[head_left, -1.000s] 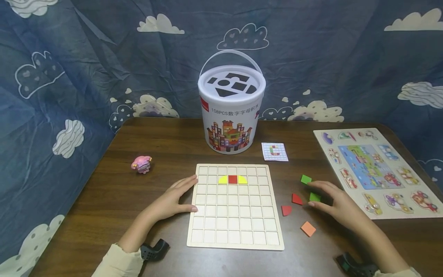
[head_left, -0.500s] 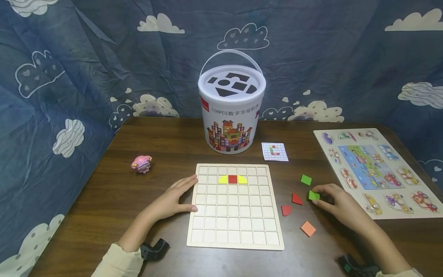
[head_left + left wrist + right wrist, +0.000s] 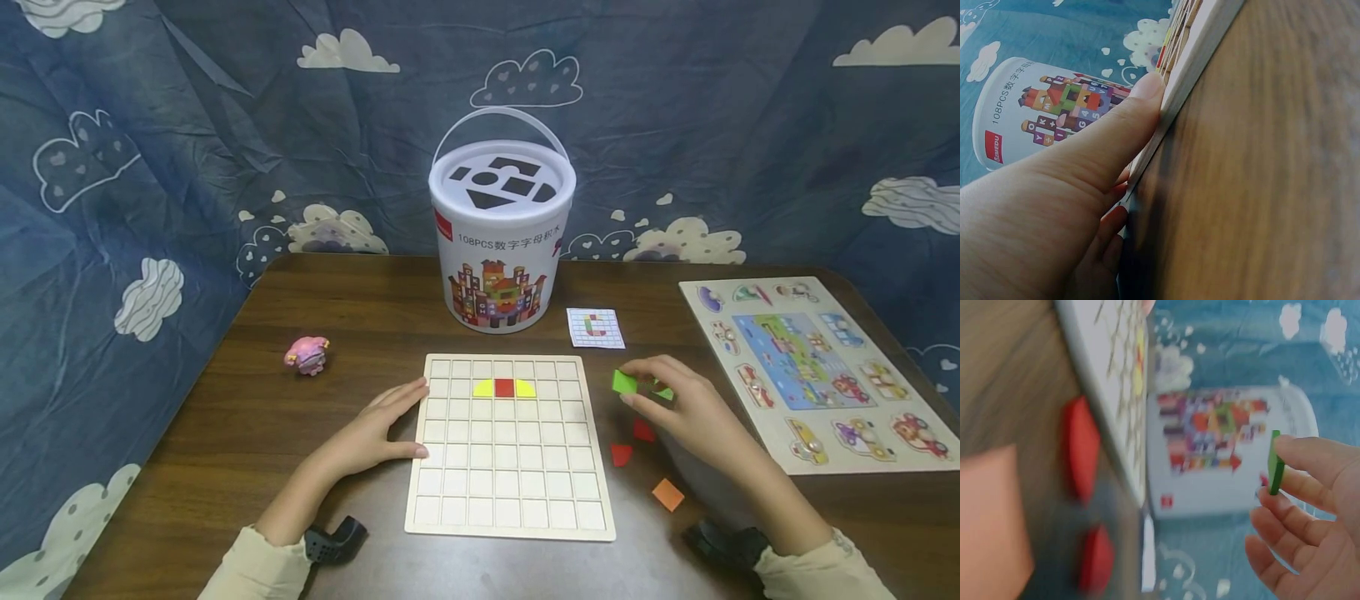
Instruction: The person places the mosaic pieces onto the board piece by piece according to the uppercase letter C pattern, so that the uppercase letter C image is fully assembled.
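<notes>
Between thumb and fingers, my right hand (image 3: 686, 408) pinches a green square tile (image 3: 624, 382), lifted off the table; the right wrist view shows the tile (image 3: 1275, 464) edge-on. A second green tile (image 3: 663, 390) is partly hidden behind that hand. My left hand (image 3: 375, 429) rests against the left edge of the wooden grid board (image 3: 510, 533), fingers and thumb touching its rim. In the board's second row a red square (image 3: 505, 388) sits between two yellow quarter-round pieces (image 3: 483, 389). Two red quarter-round pieces (image 3: 621, 455) and an orange square (image 3: 667, 495) lie right of the board.
A white lidded bucket (image 3: 498, 242) stands behind the board. Beside it lies a small pattern card (image 3: 596, 328). A picture puzzle board (image 3: 817, 375) occupies the table's right side, and a pink toy figure (image 3: 307, 356) stands on the left.
My right hand has taken hold of the nearer green tile, lifted it and carried it left and away from me, toward the board. The left hand has stayed in place.
</notes>
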`<action>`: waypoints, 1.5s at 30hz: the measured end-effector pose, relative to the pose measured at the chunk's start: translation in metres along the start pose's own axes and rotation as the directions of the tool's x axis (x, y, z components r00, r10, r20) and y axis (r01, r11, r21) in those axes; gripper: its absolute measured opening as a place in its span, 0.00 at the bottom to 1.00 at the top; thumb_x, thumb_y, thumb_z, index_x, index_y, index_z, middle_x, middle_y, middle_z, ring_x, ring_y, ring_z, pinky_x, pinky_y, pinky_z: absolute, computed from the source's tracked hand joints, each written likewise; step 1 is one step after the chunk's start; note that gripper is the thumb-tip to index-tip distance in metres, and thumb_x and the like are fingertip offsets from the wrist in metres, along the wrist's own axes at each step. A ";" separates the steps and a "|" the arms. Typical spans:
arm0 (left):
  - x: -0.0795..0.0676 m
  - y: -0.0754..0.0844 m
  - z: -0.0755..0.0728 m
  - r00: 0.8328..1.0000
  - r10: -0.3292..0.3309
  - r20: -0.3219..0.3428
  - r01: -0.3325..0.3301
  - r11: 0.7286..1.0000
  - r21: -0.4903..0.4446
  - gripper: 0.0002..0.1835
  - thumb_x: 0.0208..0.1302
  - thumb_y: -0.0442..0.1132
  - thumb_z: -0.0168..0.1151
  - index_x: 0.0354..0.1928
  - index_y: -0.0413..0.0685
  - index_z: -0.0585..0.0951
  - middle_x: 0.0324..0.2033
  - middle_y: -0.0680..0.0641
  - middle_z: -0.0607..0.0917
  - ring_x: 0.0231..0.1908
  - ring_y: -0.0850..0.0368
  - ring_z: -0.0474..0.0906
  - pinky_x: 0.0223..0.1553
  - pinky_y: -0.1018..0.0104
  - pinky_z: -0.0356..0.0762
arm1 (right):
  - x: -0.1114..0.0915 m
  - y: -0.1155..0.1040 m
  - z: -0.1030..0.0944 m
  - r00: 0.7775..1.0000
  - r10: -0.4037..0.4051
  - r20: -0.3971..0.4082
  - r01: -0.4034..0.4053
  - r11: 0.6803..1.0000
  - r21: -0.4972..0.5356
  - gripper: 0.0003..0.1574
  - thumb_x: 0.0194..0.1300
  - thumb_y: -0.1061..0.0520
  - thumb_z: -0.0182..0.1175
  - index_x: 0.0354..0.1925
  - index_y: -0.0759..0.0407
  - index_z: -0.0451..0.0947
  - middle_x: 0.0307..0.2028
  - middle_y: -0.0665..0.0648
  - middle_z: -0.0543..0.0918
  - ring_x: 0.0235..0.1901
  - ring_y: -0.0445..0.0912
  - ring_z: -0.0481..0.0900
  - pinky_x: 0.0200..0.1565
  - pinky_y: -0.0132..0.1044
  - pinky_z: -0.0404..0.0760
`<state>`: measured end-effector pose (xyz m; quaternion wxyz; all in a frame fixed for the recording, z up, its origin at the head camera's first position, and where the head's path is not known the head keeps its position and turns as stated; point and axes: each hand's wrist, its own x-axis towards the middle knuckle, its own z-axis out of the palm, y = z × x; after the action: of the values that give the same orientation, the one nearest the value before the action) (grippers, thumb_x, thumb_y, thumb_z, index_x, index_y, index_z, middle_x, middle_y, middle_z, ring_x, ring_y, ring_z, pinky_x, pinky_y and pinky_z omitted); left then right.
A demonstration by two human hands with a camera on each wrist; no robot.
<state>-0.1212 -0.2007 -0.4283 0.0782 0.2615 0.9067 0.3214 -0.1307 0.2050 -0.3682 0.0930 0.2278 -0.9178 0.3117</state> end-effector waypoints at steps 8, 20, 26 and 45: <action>0.001 0.001 -0.001 1.000 -0.004 0.001 0.004 1.000 -0.004 0.46 0.48 0.60 0.63 0.67 0.47 0.58 0.67 0.49 0.55 0.65 0.48 0.47 0.60 0.47 0.48 | 0.035 -0.036 0.018 0.995 -0.096 0.019 0.093 0.986 0.140 0.20 0.54 0.59 0.64 0.47 0.58 0.75 0.44 0.52 0.77 0.44 0.49 0.74 0.44 0.47 0.74; 0.002 0.000 -0.001 1.000 -0.005 0.004 0.005 1.000 -0.003 0.47 0.48 0.61 0.62 0.67 0.47 0.58 0.67 0.48 0.54 0.65 0.46 0.47 0.60 0.46 0.48 | 0.066 -0.069 0.070 0.990 -0.139 0.039 0.122 0.950 0.289 0.19 0.56 0.56 0.63 0.47 0.56 0.75 0.41 0.47 0.76 0.40 0.47 0.74 0.41 0.40 0.74; 0.001 0.000 -0.002 1.000 0.010 -0.004 -0.010 1.000 -0.004 0.46 0.48 0.59 0.63 0.67 0.45 0.58 0.67 0.47 0.55 0.65 0.46 0.47 0.60 0.46 0.48 | 0.067 -0.067 0.098 0.981 -0.111 0.158 0.062 0.956 0.288 0.16 0.55 0.57 0.64 0.44 0.58 0.76 0.35 0.48 0.75 0.36 0.44 0.74 0.39 0.36 0.75; 0.001 0.001 -0.001 1.000 0.025 -0.010 -0.025 1.000 0.007 0.46 0.48 0.59 0.63 0.66 0.44 0.59 0.66 0.46 0.56 0.65 0.46 0.49 0.60 0.46 0.47 | 0.063 -0.056 0.119 0.929 -0.190 0.319 0.178 0.982 0.065 0.16 0.55 0.53 0.63 0.42 0.56 0.78 0.39 0.48 0.75 0.37 0.39 0.71 0.43 0.35 0.72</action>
<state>-0.1218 -0.2004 -0.4273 0.0688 0.2718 0.9048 0.3204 -0.1630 0.0699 -0.4123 -0.0340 0.3624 -0.8896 0.2758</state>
